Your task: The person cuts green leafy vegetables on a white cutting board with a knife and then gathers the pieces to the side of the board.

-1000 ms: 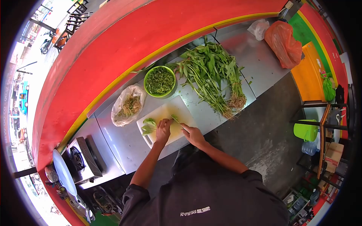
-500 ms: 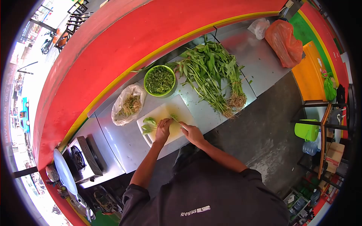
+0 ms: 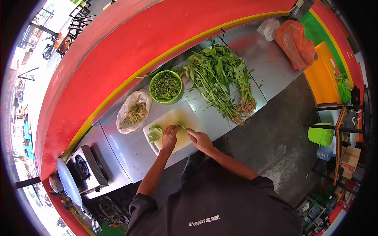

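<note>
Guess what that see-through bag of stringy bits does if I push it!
The see-through bag would probably crumple, as its plastic looks thin and wrinkled. It's likely light, holding loose, stringy bits. Some might spill, since its top gapes open.

Glossy metal counter (image 3: 138, 151), crinkled translucent plastic bag (image 3: 125, 122), smooth red wall (image 3: 118, 47).

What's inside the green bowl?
The green bowl holds chopped greens, heaped near its rim. Whatever lies beneath that top layer, including the bowl's bottom, is covered and can't be seen.
</note>
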`<state>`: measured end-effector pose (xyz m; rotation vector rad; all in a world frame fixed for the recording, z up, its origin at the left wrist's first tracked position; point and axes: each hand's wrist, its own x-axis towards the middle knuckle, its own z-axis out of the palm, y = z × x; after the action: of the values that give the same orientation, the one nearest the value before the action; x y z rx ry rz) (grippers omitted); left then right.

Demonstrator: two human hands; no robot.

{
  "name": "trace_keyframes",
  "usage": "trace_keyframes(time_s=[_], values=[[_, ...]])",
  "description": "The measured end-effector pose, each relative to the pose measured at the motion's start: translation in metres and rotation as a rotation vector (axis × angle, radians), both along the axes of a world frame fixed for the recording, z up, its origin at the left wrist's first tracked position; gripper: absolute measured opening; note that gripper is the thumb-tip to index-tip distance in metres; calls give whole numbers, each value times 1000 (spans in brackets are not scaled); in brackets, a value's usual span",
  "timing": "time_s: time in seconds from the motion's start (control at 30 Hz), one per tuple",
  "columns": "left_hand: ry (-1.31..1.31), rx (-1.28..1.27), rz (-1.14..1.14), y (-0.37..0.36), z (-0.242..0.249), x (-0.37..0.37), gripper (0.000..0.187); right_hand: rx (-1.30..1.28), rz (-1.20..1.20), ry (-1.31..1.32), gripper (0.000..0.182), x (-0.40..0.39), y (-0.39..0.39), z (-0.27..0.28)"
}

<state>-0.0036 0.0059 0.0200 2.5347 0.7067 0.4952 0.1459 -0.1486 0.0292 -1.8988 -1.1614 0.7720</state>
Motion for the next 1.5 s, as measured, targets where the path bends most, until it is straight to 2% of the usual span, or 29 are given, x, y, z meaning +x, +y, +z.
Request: trace_keyframes(time_s=[0.13,0.17,0.6,0.87,0.93,1.1,1.17,1.3,1.37,1.5], values=[[47,-11,7,0,-3,-1,34,21,0,-14,37,0,-3,0],[49,-18,-1,1,-2,-1,33,-73,24,-1,38,2,-3,2],[20,-6,5,0,-6,-3,32,-67,20,-20,39,0,-2,-5],[-17,-54,22,2,-13,-3,36,35,9,-5,38,-2,-3,2],[6,-22,18,1,-10,-4,37,-84,31,1,38,0,2,0],[24,26,9,1,-11,-6,39,37,7,-13,39,-4,8,0],[6,9,17,1,-16,-6,39,-8,10,58,40,-4,4,3],[-11,-14,9,1,-15,-5,40,-98,25,29,37,-3,4,2],[-29,-20,2,1,-17,-4,40,30,-3,-34,37,-5,6,-14],[-10,-27,-8,4,-16,-4,39,-48,-2,17,37,-5,6,0]])
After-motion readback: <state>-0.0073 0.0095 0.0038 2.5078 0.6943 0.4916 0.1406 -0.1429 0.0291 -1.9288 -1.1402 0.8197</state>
